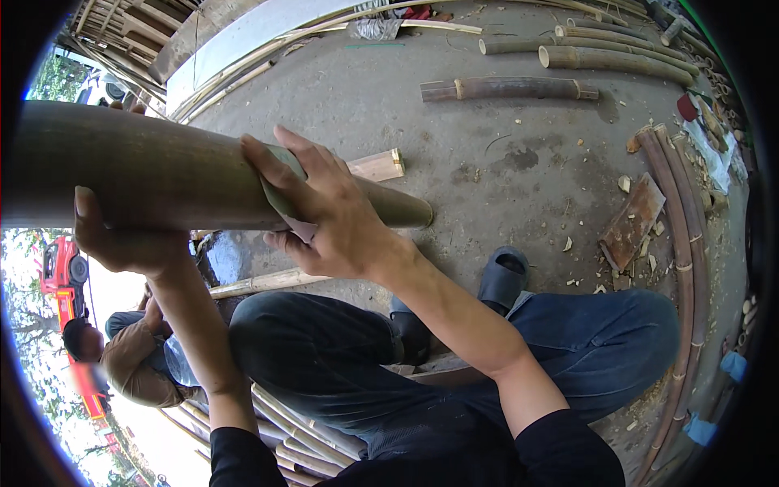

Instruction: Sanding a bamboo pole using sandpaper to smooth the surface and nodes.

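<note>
My black sleeves [243,458] end above my bare forearms, and my knees, in faded blue denim jeans [304,341], are bent apart below them. My left grip [138,247] is curled round the underside of a thick, smooth, olive-brown bamboo pole [154,166], my thumb lying up its near side and fingertips showing beyond its upper edge. My right grip [337,211] is closed over the same pole farther along, pressing a thin, grey-brown, flexible sheet [303,230] against its curve. The pole lies across in front of me, from the left rim of my view to a round end just past my right wrist.

Beneath my left arm, slim pale bamboo poles [300,442] lie side by side. My dark rubber slipper [505,280] rests on the grey concrete floor [462,174]. To the right of it, a rough, rust-brown rectangular slab [634,221] lies among pale chips, just beside long reddish-brown bamboo poles [686,268] that look bent toward the rim.

Beyond my pole's end, a short, jointed brown bamboo length [519,88] lies by itself; farther off are thicker tan bamboo pieces [617,61]. Off to the left, a person in a brown top [138,361] sits near, and past them stands a bright red vehicle [61,264].
</note>
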Demonstrator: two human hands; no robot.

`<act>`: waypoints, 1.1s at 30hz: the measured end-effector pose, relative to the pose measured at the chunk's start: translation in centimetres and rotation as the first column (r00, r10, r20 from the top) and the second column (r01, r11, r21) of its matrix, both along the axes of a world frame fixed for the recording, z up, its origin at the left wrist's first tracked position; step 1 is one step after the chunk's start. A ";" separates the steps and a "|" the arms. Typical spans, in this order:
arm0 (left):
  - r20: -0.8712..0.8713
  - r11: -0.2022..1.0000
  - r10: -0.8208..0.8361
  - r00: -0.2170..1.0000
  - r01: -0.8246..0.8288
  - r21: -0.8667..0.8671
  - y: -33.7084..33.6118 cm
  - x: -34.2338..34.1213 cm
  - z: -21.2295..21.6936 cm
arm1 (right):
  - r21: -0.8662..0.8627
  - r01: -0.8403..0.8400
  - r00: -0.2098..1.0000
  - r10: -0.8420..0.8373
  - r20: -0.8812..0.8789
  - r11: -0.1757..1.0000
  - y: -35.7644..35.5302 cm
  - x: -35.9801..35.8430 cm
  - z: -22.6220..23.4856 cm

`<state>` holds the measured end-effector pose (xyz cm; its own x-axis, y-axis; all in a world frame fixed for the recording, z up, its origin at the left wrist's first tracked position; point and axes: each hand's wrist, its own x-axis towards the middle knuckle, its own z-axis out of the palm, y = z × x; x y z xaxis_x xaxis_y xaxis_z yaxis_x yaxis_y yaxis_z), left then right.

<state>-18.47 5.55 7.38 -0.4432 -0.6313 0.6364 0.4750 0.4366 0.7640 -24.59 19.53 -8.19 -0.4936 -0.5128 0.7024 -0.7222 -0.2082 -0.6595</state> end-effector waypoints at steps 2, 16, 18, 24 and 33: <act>0.003 0.998 0.058 0.998 -0.058 0.004 0.4 -0.1 0.1 | -0.058 0.013 1.000 -0.013 0.001 0.998 -0.4 0.4 0.9; -0.011 0.994 0.089 0.996 -0.088 0.063 -0.7 -0.4 0.2 | -0.159 -0.093 0.975 0.123 0.187 0.983 -0.8 -0.2 -3.3; -0.019 0.995 0.087 0.996 -0.086 0.058 -0.5 -0.4 0.2 | -0.136 -0.062 0.983 0.084 0.160 0.989 -1.5 -0.2 -1.7; -0.033 0.996 0.057 0.998 -0.055 0.067 -0.2 -0.2 0.4 | -0.236 0.043 0.987 -0.004 0.163 0.971 -2.5 -0.1 -2.7; -0.076 0.972 0.227 0.971 -0.222 0.072 -0.1 -0.5 0.5 | -0.130 0.288 0.957 -0.280 0.072 0.949 -2.3 -0.4 -4.0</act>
<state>-18.93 5.49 7.91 -0.2328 -0.7482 0.6212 0.4329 0.4923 0.7551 -25.02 17.26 -12.22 -0.6422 -0.2463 0.7259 -0.7304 -0.0908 -0.6769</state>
